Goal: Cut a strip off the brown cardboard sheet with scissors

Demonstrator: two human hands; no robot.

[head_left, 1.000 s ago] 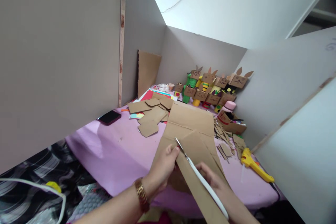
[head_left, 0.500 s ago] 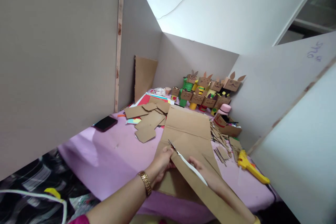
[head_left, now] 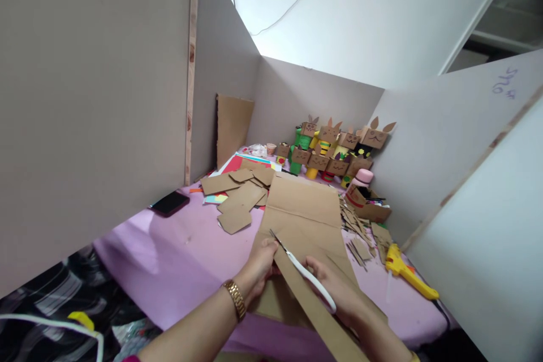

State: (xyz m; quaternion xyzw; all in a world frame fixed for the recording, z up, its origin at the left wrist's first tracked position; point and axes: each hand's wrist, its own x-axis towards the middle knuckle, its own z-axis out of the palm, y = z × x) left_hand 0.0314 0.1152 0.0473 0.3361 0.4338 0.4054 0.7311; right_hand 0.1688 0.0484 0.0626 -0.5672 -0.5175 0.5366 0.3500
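Observation:
A large brown cardboard sheet [head_left: 303, 203] lies on the purple table [head_left: 190, 249]. My left hand [head_left: 261, 263], a gold watch on its wrist, pinches the sheet's left edge beside the cut line. My right hand [head_left: 339, 294] grips white-handled scissors [head_left: 303, 271] whose blades point up-left into the cardboard. A long cut strip [head_left: 322, 317] hangs toward me under the scissors.
Cut cardboard pieces [head_left: 240, 192] and coloured paper lie at the back left, near a black phone [head_left: 169, 202]. Cardboard animal figures [head_left: 335, 150] line the back wall. Scraps [head_left: 360, 232], a yellow glue gun [head_left: 407, 271] and a pink bottle [head_left: 360, 180] sit on the right. Grey partition boards enclose the table.
The view has tilted up and shifted slightly. Both hands and the scissors have stayed on the cardboard, and the blades sit a little further along the cut.

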